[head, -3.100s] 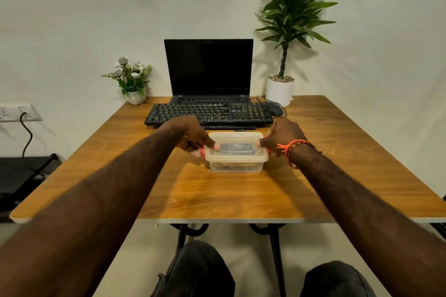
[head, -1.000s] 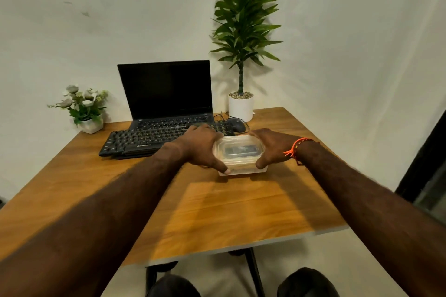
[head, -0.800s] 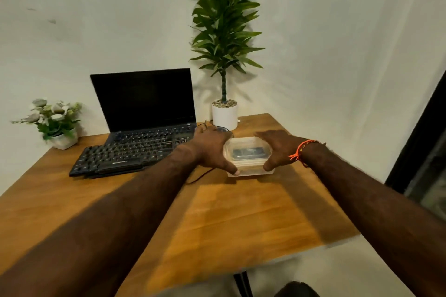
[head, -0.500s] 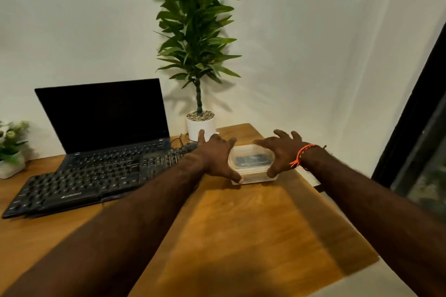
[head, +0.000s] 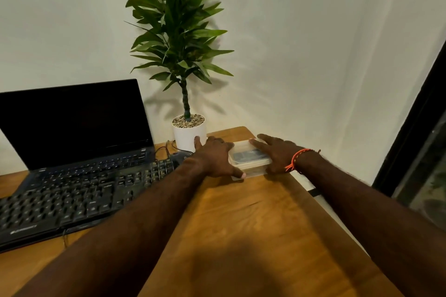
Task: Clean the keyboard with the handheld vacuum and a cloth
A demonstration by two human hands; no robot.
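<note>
a: starting big, where's everything on the table (head: 241, 236)?

b: the keyboard (head: 72, 200) lies along the left side, long axis running left to right. the clear lidded box (head: 251, 160) sits at the far right corner.

a: and the hands?

b: left hand (head: 213, 158) and right hand (head: 277, 154) flank the box's short ends, fingers spread and fairly straight against it. the left is nearer the keyboard. no vacuum or cloth visible.

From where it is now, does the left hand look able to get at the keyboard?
Probably yes: the left hand rests on the clear container, and the keyboard lies just beside that forearm, nothing between.
</note>
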